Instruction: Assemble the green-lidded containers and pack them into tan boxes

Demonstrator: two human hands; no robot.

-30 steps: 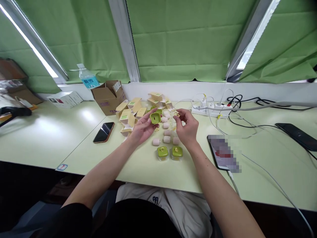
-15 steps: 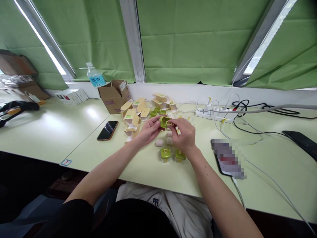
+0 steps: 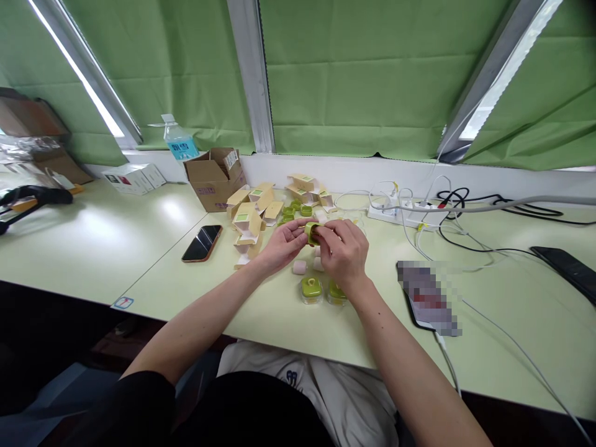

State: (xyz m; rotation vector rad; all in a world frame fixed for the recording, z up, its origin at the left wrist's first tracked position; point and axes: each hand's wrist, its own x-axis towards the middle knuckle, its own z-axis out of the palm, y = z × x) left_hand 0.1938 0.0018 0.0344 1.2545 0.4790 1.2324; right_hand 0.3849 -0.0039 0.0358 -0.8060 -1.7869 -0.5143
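Note:
My left hand [image 3: 284, 244] grips a small green lid [image 3: 309, 232] by its edge, with its hollow underside turned toward my right hand [image 3: 347, 251]. The right fingertips are pinched together inside that hollow; the yellow ring seen in them a moment earlier is hidden now. Below my hands stand two small clear containers with green lids, one in plain sight [image 3: 311, 289] and another [image 3: 336, 292] partly behind my right wrist. Pale pinkish cylinders [image 3: 299, 267] lie just under the held lid. More green lids [image 3: 295, 209] rest on the table beyond my hands.
Opened small cartons [image 3: 248, 221] are heaped behind my left hand, beside a cardboard box [image 3: 214, 180] and a water bottle [image 3: 179, 140]. One phone [image 3: 202, 243] lies left, another [image 3: 426, 298] right with a cable. A power strip [image 3: 405, 214] with tangled cords runs along the wall.
The green lid has turned from showing its open side to nearly edge-on. My right fingers have moved further into it, and the yellow ring has gone out of sight.

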